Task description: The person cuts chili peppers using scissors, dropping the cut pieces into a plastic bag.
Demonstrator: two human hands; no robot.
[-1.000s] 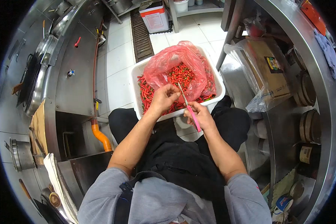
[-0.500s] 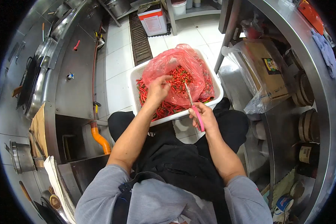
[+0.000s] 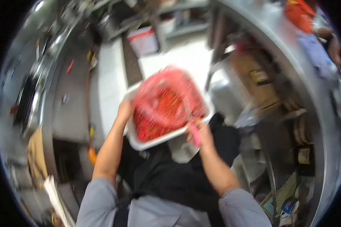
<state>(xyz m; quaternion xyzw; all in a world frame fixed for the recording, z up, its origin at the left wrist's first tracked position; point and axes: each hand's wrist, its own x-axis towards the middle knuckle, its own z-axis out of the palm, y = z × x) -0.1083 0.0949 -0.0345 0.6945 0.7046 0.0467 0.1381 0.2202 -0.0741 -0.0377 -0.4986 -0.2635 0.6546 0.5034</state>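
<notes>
1. Basket (image 3: 152, 144), one, white plastic: centre of the frame, slightly tilted in the view, before the seated person's knees. From where I stood its rim showed on all sides.
2. Bag (image 3: 146, 89), one, pink-red, translucent: inside the basket, mouth gaping upward, crumpled along its edge.
3. Cut chillies (image 3: 167, 101), a heap, red with flecks of green: in the bag's mouth, at the middle of the frame. Single pieces were too blurred to count.
4. Loose chillies (image 3: 144, 131), red: in the basket, at its lower-left part, outside the bag.
5. Left hand (image 3: 125, 109), bare: left of centre, at the basket's left rim. Its fingers were partly hidden; I could not tell whether they gripped the rim or merely touched it.
6. Right hand (image 3: 201, 132), bare: right of centre, near the basket's lower-right corner. Its fingers were clamped around the scissors.
7. Scissors (image 3: 194, 134), one pair, pink handles: blades pointing up the frame, over the basket's right side. Whether the blades were parted, the blur hid.
8. White box (image 3: 144, 42), red band at its top: upper part of the frame, on the pale floor (image 3: 174, 62).
9. Cloth (image 3: 59, 202), white: lower left of the frame, hanging lengthwise.
</notes>
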